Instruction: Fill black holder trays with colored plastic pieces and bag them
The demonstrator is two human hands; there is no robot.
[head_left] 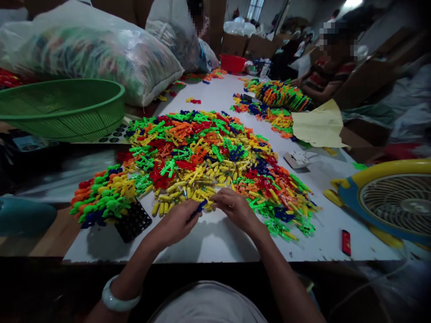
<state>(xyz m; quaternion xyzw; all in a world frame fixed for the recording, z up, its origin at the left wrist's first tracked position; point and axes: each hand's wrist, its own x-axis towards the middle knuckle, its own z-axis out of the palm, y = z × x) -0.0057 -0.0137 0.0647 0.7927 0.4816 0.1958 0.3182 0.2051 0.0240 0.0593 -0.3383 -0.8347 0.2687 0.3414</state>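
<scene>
My left hand (178,220) is closed around a small dark-blue plastic figure (200,207), one end of which sticks out past the fingers. Close by, my right hand (234,207) is pinched, its fingertips beside a bit of yellow; what they hold is too small to make out. Just beyond both hands lie many short yellow plastic tubes (171,194), some with clear film. Behind them spreads a big heap of small plastic figures (198,134) in green, orange, red, blue and yellow. To the left, a black tray with holes (134,220) stands under or against a cluster of round-headed figures (107,193).
A green basket (101,110) and a stuffed clear sack (101,54) stand at the left. On the right are a yellow-and-blue fan (387,197), a red lighter (346,242), a white box-like piece (298,159) and yellow paper (318,123). Another person (332,74) sits beyond, beside more figures.
</scene>
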